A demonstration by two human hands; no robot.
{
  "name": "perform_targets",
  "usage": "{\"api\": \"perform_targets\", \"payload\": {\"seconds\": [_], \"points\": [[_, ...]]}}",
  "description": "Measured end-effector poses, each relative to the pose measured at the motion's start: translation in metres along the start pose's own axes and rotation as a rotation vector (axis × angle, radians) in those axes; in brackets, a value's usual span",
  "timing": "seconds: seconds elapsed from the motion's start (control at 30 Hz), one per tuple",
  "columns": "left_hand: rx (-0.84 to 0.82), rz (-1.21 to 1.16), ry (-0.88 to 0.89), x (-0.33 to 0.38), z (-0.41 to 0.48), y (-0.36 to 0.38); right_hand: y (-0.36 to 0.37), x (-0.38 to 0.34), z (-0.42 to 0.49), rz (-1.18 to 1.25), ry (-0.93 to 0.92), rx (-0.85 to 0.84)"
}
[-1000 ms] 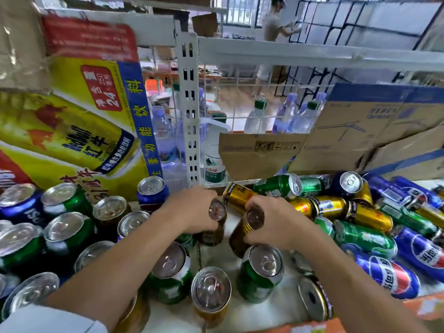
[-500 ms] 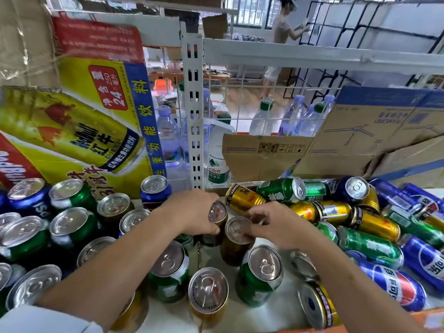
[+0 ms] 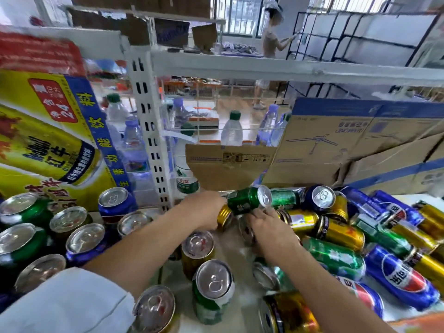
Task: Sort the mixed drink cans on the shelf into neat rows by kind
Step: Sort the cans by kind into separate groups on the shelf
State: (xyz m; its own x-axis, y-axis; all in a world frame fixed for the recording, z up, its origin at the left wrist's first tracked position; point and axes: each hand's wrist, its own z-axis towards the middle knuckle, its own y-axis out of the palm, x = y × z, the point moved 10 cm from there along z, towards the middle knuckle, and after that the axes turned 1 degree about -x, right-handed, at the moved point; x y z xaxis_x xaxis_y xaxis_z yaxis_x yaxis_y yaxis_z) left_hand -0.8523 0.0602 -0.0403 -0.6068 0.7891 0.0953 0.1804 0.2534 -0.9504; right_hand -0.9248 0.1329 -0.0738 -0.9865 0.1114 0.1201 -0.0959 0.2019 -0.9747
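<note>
Mixed drink cans cover the white shelf [image 3: 240,306]. Upright green, blue and gold cans stand at the left, among them a gold can [image 3: 198,248] and a green can [image 3: 212,289] in front. A loose pile of lying cans fills the right. My left hand [image 3: 204,211] grips the end of a lying gold can [image 3: 224,216] at the back. My right hand [image 3: 266,224] curls over a half-hidden can [image 3: 245,230] with only its silver top showing. A lying green can [image 3: 247,200] rests just above both hands, touching my right fingertips.
A yellow drink carton [image 3: 48,140] stands at the back left beside the white perforated shelf post [image 3: 149,140]. Cardboard boxes [image 3: 336,145] wall off the back right. Water bottles [image 3: 231,128] stand behind the wire. A person [image 3: 270,39] works far behind.
Both hands left the upright gold cans in the middle and reached back to the pile's edge. The view shifted, so the shelf post now sits further left.
</note>
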Motion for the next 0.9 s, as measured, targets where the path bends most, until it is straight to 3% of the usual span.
{"api": "perform_targets", "payload": {"seconds": [0.23, 0.37, 0.63, 0.8, 0.9], "points": [[-0.040, 0.309, 0.019, 0.010, 0.027, 0.013, -0.012, -0.003, -0.008, 0.083, -0.014, 0.090], [-0.069, 0.358, 0.017, 0.013, 0.028, 0.013, -0.014, -0.007, -0.006, 0.054, -0.061, 0.060], [0.125, 0.055, -0.133, -0.025, -0.004, -0.031, -0.014, -0.007, 0.002, -0.033, -0.087, 0.029], [0.121, -0.205, -0.212, -0.062, -0.015, -0.010, -0.036, 0.000, 0.000, 0.232, -0.096, 0.160], [0.170, -0.221, -0.275, -0.073, -0.016, -0.007, -0.051, 0.011, -0.002, 0.469, -0.041, 0.206]]}}
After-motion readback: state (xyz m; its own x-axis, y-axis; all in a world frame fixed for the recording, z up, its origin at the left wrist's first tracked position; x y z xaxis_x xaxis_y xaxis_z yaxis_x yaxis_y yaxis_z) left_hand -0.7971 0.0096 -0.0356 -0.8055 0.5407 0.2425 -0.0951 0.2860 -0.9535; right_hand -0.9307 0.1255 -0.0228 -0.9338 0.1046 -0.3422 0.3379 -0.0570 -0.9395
